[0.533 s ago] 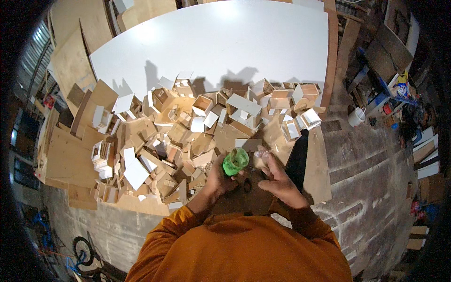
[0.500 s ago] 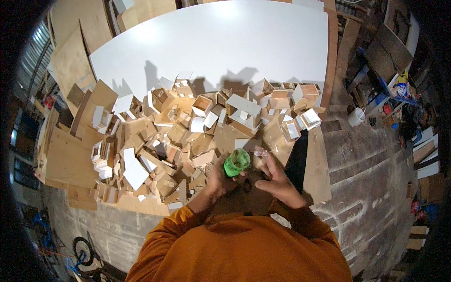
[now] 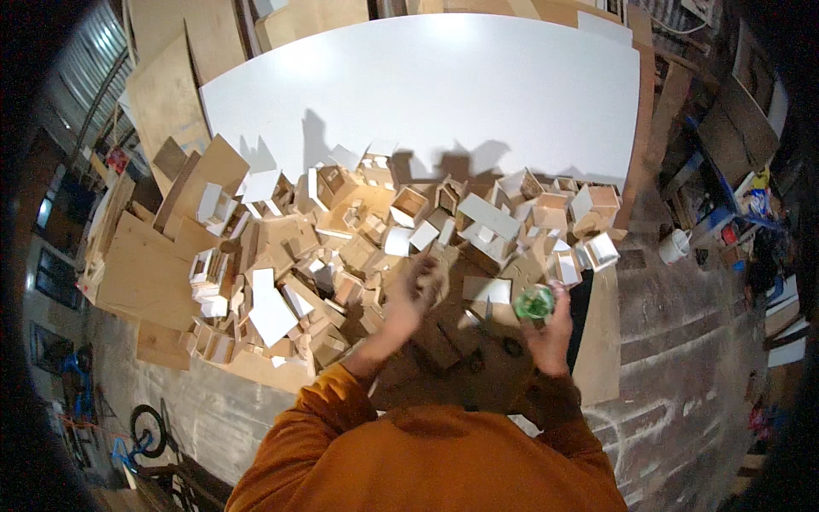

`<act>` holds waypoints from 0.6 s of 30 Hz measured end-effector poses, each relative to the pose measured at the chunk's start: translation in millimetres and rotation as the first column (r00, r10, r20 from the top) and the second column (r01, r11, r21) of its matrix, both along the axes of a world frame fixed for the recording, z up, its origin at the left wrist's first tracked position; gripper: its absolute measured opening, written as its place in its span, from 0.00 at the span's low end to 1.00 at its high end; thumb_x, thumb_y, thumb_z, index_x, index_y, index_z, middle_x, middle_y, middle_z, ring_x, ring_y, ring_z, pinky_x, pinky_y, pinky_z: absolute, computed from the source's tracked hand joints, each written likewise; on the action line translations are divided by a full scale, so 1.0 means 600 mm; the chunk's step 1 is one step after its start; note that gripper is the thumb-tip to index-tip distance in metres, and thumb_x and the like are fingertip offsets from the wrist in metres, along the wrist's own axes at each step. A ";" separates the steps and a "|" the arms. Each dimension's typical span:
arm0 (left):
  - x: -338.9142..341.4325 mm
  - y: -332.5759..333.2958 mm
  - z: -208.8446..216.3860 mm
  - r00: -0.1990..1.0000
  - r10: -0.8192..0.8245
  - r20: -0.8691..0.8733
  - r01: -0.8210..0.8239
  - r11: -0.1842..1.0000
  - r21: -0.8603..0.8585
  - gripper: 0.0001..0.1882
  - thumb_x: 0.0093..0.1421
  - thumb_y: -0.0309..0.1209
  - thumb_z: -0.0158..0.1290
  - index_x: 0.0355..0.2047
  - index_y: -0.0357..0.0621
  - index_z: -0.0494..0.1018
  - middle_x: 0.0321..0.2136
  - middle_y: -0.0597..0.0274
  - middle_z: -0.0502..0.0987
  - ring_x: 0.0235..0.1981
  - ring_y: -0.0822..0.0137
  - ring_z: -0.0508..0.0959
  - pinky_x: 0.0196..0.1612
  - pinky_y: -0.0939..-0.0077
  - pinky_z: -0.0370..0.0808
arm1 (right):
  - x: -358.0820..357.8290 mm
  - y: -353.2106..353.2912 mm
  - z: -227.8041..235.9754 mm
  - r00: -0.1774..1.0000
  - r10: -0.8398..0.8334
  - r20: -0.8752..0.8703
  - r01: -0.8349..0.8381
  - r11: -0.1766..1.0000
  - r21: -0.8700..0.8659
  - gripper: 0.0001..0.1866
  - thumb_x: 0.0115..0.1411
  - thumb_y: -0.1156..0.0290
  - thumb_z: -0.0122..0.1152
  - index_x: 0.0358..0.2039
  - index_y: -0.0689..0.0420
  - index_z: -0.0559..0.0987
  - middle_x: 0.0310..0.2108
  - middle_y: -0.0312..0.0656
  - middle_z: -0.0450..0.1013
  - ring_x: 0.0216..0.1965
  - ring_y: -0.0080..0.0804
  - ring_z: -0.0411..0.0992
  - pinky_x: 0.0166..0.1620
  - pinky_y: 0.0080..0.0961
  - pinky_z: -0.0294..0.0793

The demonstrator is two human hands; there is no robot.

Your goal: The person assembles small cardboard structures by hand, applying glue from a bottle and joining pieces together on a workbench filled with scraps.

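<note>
My right hand (image 3: pixel 553 334) is closed round a green see-through cup-shaped container (image 3: pixel 534 303), held over the right part of the cardboard work surface. My left hand (image 3: pixel 411 300) is to its left, over the near edge of the wood pile, smeared by motion, so I cannot tell whether it holds anything. Between the hands a white flat piece (image 3: pixel 487 289) lies on the brown surface, with a thin pointed tool across it. A dark ring-shaped object (image 3: pixel 513 346) lies just below the right hand.
Small wooden model houses (image 3: pixel 488 224) and loose offcuts crowd the left and far side. Behind them leans a large white board (image 3: pixel 426 94). A black strip (image 3: pixel 582 316) stands right of my right hand. A white bucket (image 3: pixel 674 247) is on the floor at right.
The green container has passed from my left hand to my right hand and moved right. My left hand has moved up toward the pile. The view has shifted slightly.
</note>
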State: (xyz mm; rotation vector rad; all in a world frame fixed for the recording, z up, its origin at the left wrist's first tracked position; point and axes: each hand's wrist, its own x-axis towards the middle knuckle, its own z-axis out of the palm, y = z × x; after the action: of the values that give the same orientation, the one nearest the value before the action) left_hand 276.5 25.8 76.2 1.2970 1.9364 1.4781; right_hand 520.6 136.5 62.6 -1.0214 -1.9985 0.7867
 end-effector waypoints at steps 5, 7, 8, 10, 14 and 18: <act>-0.234 0.054 0.053 0.741 0.419 -0.524 -0.430 0.896 0.110 0.13 0.54 0.31 0.51 0.40 0.41 0.72 0.34 0.48 0.76 0.36 0.50 0.77 0.39 0.59 0.72 | 0.027 0.037 -0.055 0.993 -0.092 0.076 0.088 0.995 0.052 0.39 0.42 0.78 0.66 0.56 0.61 0.61 0.52 0.55 0.65 0.54 0.53 0.64 0.56 0.37 0.63; -0.332 0.067 0.040 0.714 0.316 -0.625 -0.498 0.856 -0.137 0.15 0.53 0.34 0.52 0.39 0.41 0.74 0.33 0.48 0.77 0.36 0.50 0.77 0.40 0.59 0.73 | 0.017 0.037 -0.052 0.992 -0.103 0.077 0.099 0.993 0.056 0.40 0.41 0.80 0.65 0.57 0.60 0.61 0.51 0.56 0.64 0.54 0.54 0.64 0.56 0.37 0.63; -0.365 0.073 0.028 0.707 0.252 -0.661 -0.527 0.811 -0.255 0.16 0.52 0.36 0.53 0.38 0.41 0.75 0.33 0.47 0.77 0.36 0.50 0.77 0.40 0.58 0.73 | 0.014 0.037 -0.053 0.990 -0.113 0.078 0.109 0.992 0.058 0.40 0.41 0.81 0.64 0.57 0.59 0.60 0.51 0.56 0.64 0.53 0.54 0.64 0.56 0.37 0.63; -0.398 0.091 0.013 0.720 0.156 -0.676 -0.519 0.767 -0.377 0.19 0.50 0.41 0.55 0.37 0.40 0.76 0.33 0.47 0.78 0.38 0.50 0.77 0.41 0.59 0.74 | 0.016 0.041 -0.058 0.992 -0.108 0.058 0.110 0.994 -0.026 0.42 0.39 0.82 0.63 0.58 0.57 0.60 0.50 0.56 0.64 0.53 0.55 0.64 0.56 0.37 0.64; -0.407 0.123 0.011 0.764 -0.052 -0.643 -0.511 0.559 -0.653 0.23 0.47 0.49 0.58 0.33 0.40 0.78 0.35 0.50 0.78 0.40 0.53 0.78 0.43 0.62 0.75 | 0.026 0.054 -0.063 0.983 -0.082 0.162 0.084 0.996 -0.008 0.47 0.37 0.80 0.65 0.61 0.57 0.57 0.54 0.57 0.61 0.55 0.55 0.61 0.57 0.39 0.62; -0.387 0.139 0.008 0.697 -0.093 -0.711 -0.575 0.521 -0.631 0.22 0.46 0.49 0.59 0.32 0.43 0.79 0.37 0.53 0.79 0.40 0.55 0.78 0.42 0.64 0.76 | 0.031 0.051 -0.061 0.954 -0.067 0.293 0.061 0.998 0.030 0.47 0.39 0.80 0.62 0.62 0.61 0.53 0.59 0.58 0.54 0.61 0.56 0.52 0.63 0.40 0.52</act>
State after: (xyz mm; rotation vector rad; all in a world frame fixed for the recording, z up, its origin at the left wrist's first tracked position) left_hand 44.2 109.0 81.2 1.1119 2.8527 -0.1212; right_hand 539.0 167.1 26.0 -1.2447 -2.2042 0.6042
